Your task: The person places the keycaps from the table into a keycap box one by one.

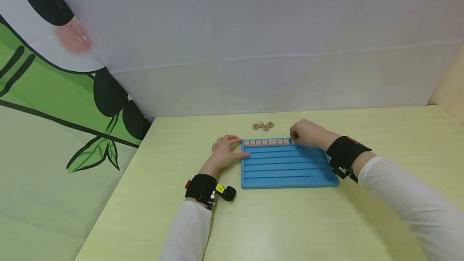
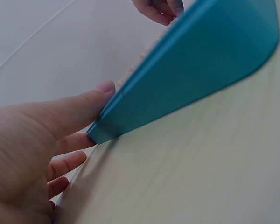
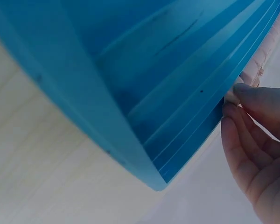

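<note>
A blue ridged tray (image 1: 286, 168) lies on the table, with a row of small wooden tiles (image 1: 266, 142) set along its far groove. My left hand (image 1: 225, 153) rests at the tray's far left corner. Its thumb (image 2: 91, 103) lies straight over the rim, and the index finger touches the corner from outside. At the row's right end my right hand (image 1: 308, 133) reaches down to the far groove. Between thumb and fingertips it pinches one small tile (image 3: 232, 96), mostly covered by the fingers, right at the groove.
Several loose tiles (image 1: 266, 127) lie on the table (image 1: 188, 140) just beyond the tray. A white cloth backdrop (image 1: 275, 71) hangs behind the table's far edge, and a printed green cloth (image 1: 54, 75) hangs on the left.
</note>
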A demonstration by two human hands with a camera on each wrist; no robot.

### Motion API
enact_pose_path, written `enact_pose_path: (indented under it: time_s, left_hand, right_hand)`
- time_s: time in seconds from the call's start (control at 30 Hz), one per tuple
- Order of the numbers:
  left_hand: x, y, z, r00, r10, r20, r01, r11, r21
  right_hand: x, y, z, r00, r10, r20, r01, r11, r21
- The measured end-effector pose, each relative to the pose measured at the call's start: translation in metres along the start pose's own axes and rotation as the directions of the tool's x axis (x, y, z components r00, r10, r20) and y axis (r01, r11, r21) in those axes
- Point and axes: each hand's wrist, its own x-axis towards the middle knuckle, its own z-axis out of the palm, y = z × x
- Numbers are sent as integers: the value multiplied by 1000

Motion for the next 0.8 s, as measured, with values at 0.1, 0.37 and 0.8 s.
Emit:
enact_pose_path:
  time_s: [0.1,0.37,0.8]
  left_hand:
    - [1,0,0,1000,-6,-1,6,1000,-5]
    - [5,0,2,1000,-14,-8,14,1000,-7]
    - [10,1,4,1000,-20,-22,20,1000,3]
  right_hand:
    - [2,1,0,1000,-10,-1,10,1000,2]
    - [7,3,-1,1000,-16,-8,16,999,-36]
    - [9,7,-4,1000,-18,-16,17,998,-59]
